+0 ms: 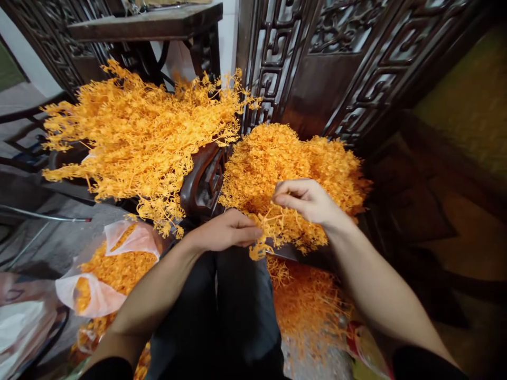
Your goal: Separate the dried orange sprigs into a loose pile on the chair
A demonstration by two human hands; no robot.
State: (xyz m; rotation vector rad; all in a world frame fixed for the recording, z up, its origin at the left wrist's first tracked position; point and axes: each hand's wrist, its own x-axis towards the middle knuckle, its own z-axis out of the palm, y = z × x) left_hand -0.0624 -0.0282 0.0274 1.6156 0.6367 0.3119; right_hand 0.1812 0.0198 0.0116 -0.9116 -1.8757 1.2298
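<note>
Above my lap, my left hand (232, 230) is closed with its fingertips on a small orange plastic sprig (261, 248) that has thin, branching tips. A little higher and to the right, my right hand (303, 198) pinches a thin end that seems to belong to the same sprig, though the fingers partly hide it. Just beyond both hands lies a dense heap of similar orange sprigs (269, 158), piled on a dark wooden seat.
More orange sprigs (138, 132) spread across the left side, over a carved armrest (202, 184). An open plastic bag (91, 295) full of orange pieces stands at lower left. Other sprigs (309, 301) hang below the seat. Dark carved wooden panels (320, 89) rise behind, near a small table (150, 24).
</note>
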